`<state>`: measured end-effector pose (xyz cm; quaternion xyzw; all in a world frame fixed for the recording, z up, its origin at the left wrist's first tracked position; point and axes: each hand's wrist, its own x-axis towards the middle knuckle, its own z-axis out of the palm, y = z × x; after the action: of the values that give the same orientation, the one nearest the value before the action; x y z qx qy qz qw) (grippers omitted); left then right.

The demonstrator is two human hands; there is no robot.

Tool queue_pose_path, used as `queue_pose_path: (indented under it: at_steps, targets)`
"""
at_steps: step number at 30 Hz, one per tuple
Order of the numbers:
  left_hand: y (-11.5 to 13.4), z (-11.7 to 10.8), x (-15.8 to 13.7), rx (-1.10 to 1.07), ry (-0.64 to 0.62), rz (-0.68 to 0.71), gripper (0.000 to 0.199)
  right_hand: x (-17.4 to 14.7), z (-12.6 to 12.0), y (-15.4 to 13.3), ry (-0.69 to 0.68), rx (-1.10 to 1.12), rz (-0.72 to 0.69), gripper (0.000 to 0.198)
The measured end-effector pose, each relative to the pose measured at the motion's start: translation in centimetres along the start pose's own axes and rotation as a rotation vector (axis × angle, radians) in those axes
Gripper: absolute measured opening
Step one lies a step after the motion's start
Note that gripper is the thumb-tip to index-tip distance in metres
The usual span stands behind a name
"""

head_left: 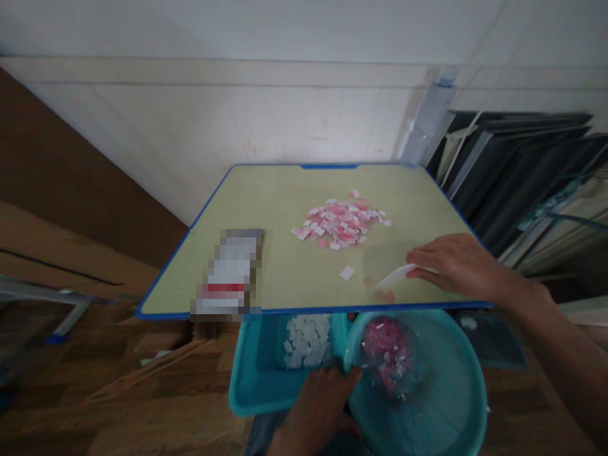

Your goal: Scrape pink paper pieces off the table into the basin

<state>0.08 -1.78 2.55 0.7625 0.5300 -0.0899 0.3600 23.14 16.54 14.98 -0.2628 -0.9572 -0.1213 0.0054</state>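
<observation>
Two turquoise containers nearest, below the front edge of the tabletop [285, 183]: on the left a rectangular tub [263, 386] with white pieces [306, 339] in it, on the right a round basin [456, 380] with a clear plastic bag [392, 358] of pink contents. Across their adjoining rims, and partly in the way of them, the left hand [318, 402], thumb apart from the fingers; tips dark and blurred, so impossible to tell whether anything in their hold. At the front left of the tabletop, a pixelated object [228, 272], well apart from both hands. At the front right, the right hand [458, 263], fingers pinched on one end of a thin white piece [396, 275], free end angled down to the left, near a blurred pink patch [384, 295]. Left of that end, one loose white square [346, 273], apart from the fingers. Farther in, beyond and left of the right-hand fingers, a loose heap of pink and white pieces [337, 221]. Behind, near the far right corner, a tall translucent container [427, 123]; right of it, dark flat panels [517, 158]; at the back, a white wall [280, 120].
</observation>
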Motion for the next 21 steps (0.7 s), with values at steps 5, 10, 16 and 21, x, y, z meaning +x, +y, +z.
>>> queue_pose_path:
  at_steps: [5,10,16,21]
  targets:
    - [0.1,0.0,-0.1,-0.003,0.0,0.005,0.076,1.7,0.7,0.7,0.072,0.029,0.065,0.019]
    - [0.1,0.1,-0.1,-0.001,0.016,-0.031,0.067,3.8,0.8,-0.2,0.07,0.02,-0.017,0.017]
    - [-0.1,-0.1,0.2,0.017,0.021,-0.068,0.073,3.8,0.7,-0.5,0.08,0.024,-0.104,0.017]
    - [0.1,-0.6,0.6,0.028,0.044,-0.088,0.071,3.1,0.9,-0.6,0.103,0.032,-0.147,0.023]
